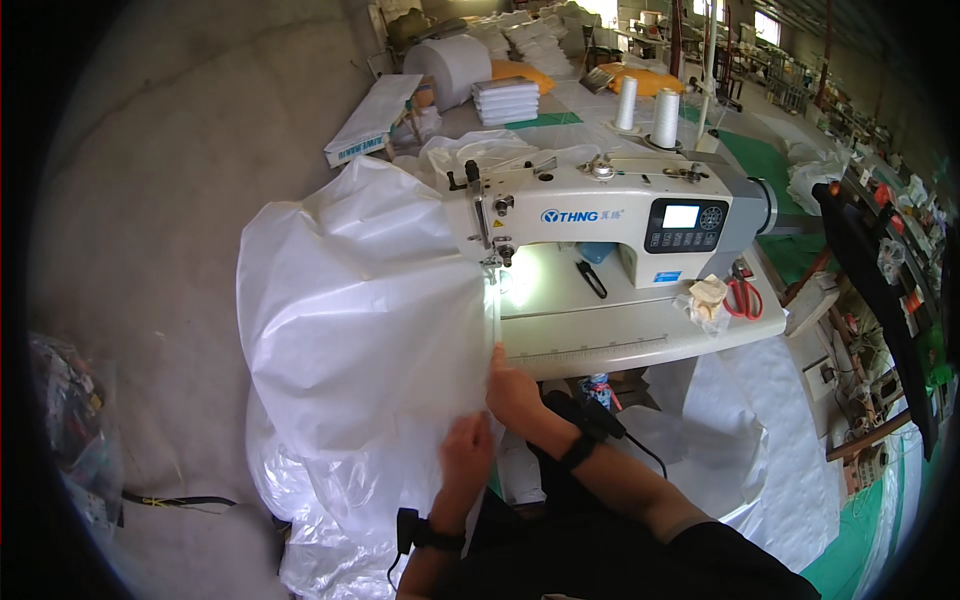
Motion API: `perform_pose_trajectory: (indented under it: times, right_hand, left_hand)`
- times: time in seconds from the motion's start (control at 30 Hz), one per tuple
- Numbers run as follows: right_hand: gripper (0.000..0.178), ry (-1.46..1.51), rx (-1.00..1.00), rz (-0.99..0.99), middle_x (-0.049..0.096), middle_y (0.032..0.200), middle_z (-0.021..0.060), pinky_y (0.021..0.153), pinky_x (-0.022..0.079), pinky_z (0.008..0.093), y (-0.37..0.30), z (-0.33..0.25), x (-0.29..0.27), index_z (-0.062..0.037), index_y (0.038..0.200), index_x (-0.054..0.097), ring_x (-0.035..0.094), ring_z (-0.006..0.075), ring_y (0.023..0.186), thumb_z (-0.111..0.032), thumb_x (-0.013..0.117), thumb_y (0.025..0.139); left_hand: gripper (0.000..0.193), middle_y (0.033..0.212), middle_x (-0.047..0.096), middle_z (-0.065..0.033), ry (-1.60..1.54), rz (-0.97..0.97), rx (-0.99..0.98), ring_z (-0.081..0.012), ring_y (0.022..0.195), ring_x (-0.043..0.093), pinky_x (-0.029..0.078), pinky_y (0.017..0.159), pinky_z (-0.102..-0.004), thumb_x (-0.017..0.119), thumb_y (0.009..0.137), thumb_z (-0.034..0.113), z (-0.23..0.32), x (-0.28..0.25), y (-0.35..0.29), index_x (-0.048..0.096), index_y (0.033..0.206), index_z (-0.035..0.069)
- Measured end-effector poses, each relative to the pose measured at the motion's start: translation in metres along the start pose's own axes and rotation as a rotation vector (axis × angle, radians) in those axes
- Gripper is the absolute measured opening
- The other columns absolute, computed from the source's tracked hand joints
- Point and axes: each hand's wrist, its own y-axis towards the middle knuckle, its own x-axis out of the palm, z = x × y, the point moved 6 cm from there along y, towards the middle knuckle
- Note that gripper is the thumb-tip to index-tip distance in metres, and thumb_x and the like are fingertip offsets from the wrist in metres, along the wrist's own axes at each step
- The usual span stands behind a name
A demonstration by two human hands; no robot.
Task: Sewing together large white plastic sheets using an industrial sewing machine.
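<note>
A large white plastic-like sheet is bunched over the left of a white sewing machine and hangs off its bed. Its right edge runs under the lit needle area. At that edge, just in front of the machine bed, my right hand is closed on the sheet, the index finger stretched forward along it. Nearer to me and a little left, my left hand is at the sheet's lower part. Its fingers are blurred, so whether they grip is unclear. Both wrists wear black bands.
On the machine bed lie a black thread snipper, red-handled scissors and a crumpled cream scrap. Behind stand white thread cones, a stack of folded white pieces and a big white roll. A black bar rises at right.
</note>
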Motion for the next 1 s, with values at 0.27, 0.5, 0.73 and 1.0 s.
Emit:
perform_pose_trajectory:
  times: [0.27,0.5,0.73,1.0]
  right_hand:
    - [0.065,-0.100,-0.003,-0.024,0.065,0.073,0.0192,0.061,0.053,0.0396,-0.001,0.000,-0.003,0.0151,0.134,0.025,0.066,0.0324,0.067,-0.007,0.051,0.078]
    - [0.059,-0.165,-0.036,-0.018,0.066,0.073,0.0159,0.059,0.052,0.0369,0.010,0.001,-0.005,0.0144,0.130,0.034,0.067,0.0285,0.068,-0.007,0.051,0.078]
    - [0.053,-0.219,-0.075,0.033,0.066,0.074,0.0137,0.058,0.051,0.0375,0.049,0.004,-0.012,0.0122,0.126,0.041,0.066,0.0285,0.067,-0.008,0.052,0.078]
    - [0.049,-0.193,-0.065,0.062,0.066,0.075,0.0148,0.058,0.050,0.0402,0.092,0.010,-0.010,0.0132,0.124,0.042,0.065,0.0288,0.069,-0.009,0.047,0.080]
  left_hand:
    - [0.045,0.098,0.061,-0.0166,0.362,0.413,0.199,-0.0324,0.079,0.058,0.044,0.068,-0.0390,0.061,0.080,0.006,-0.028,-0.094,0.031,0.052,0.124,0.006]
    - [0.058,0.076,0.061,-0.0187,0.386,0.353,0.067,-0.0352,0.068,0.060,0.048,0.060,-0.0440,0.061,0.078,0.004,-0.070,-0.114,0.064,0.042,0.133,0.008]
    - [0.056,0.072,0.061,-0.0199,0.385,0.137,0.147,-0.0372,0.066,0.059,0.047,0.059,-0.0455,0.057,0.082,0.011,-0.120,-0.094,0.124,0.041,0.134,0.015]
    - [0.055,0.080,0.062,-0.0200,0.336,0.092,0.121,-0.0367,0.074,0.060,0.048,0.066,-0.0445,0.057,0.084,0.014,-0.130,-0.090,0.188,0.040,0.136,0.022]
